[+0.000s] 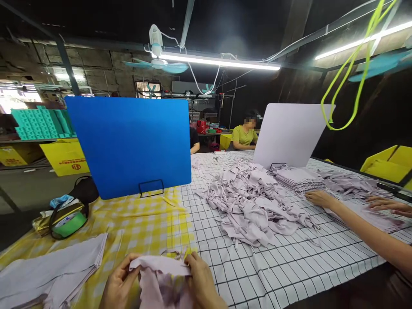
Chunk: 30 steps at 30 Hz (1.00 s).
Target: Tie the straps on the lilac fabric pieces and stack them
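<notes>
Low in the view, a pale lilac cloth piece (161, 265) is stretched between my two hands, its top edge folded over and the rest hanging down. My left hand (120, 281) pinches its left end between thumb and fingers. At the other end, my right hand (201, 277) grips the cloth with curled fingers. Just beyond lies a thin scrap of the same fabric (175, 254). To the left, a stack of folded lilac cloth (54, 272) rests on the yellow checked tablecloth (138, 219).
A heap of lilac fabric strips (247, 201) covers the middle of the white grid tablecloth (231, 268). A blue board (131, 146) and a white board (291, 135) stand upright. At right, a co-worker's hands (322, 198) touch cloth near a neat stack (298, 178). A bag (69, 219) sits left.
</notes>
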Each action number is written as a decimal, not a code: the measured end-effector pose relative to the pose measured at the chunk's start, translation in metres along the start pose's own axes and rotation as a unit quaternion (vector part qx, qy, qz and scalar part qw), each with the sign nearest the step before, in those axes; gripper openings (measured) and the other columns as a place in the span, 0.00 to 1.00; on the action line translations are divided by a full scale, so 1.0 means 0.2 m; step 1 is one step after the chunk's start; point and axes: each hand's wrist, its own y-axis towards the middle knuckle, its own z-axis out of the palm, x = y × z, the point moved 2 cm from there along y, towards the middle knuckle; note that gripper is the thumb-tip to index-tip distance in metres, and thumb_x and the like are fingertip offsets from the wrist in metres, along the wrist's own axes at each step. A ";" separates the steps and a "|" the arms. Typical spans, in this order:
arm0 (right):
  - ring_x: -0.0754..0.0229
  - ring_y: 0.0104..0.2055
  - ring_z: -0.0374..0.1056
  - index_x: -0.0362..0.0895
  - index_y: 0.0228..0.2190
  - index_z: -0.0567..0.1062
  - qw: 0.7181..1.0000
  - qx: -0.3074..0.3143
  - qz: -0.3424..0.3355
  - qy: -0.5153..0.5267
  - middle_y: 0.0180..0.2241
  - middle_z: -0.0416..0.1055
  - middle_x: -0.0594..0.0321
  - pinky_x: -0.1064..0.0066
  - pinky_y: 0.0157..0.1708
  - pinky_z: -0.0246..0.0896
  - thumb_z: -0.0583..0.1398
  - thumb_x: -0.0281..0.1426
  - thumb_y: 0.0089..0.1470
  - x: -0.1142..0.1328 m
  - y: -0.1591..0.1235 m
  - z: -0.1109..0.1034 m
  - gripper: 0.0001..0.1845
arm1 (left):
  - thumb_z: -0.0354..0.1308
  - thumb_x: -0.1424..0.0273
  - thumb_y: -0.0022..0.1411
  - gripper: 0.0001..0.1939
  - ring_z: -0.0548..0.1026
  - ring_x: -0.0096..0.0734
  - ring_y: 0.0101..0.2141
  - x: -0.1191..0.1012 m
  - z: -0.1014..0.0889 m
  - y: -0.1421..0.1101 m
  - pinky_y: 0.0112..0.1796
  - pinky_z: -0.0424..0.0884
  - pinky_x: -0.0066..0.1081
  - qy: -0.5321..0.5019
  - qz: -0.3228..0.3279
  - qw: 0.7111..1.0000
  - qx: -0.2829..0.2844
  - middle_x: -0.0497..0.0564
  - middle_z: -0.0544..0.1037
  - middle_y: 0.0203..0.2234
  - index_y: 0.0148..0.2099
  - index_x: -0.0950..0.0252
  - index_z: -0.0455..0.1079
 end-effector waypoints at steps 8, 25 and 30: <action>0.62 0.26 0.64 0.44 0.21 0.67 0.997 0.012 0.040 0.062 0.22 0.68 0.65 0.74 0.26 0.54 0.52 0.17 0.35 -0.02 0.14 -0.34 0.11 | 0.55 0.48 0.47 0.23 0.73 0.35 0.25 -0.08 -0.18 0.10 0.31 0.70 0.32 0.022 0.042 0.997 -0.061 0.50 0.74 0.20 0.29 0.66 0.66; 0.68 0.18 0.53 0.44 0.19 0.67 0.957 0.177 0.004 0.232 0.18 0.61 0.66 0.74 0.18 0.50 0.53 0.28 0.33 0.29 0.33 -0.70 0.05 | 0.50 0.51 0.54 0.24 0.66 0.29 0.26 -0.25 -0.39 0.14 0.29 0.62 0.26 0.020 0.095 0.995 -0.032 0.48 0.69 0.22 0.30 0.70 0.68; 0.68 0.18 0.57 0.44 0.23 0.65 0.959 0.187 0.081 0.198 0.20 0.62 0.66 0.75 0.16 0.50 0.54 0.31 0.40 0.11 0.42 -0.47 0.03 | 0.47 0.54 0.57 0.22 0.64 0.26 0.22 0.01 -0.31 0.24 0.24 0.59 0.24 0.118 0.001 0.992 -0.033 0.46 0.67 0.19 0.28 0.70 0.67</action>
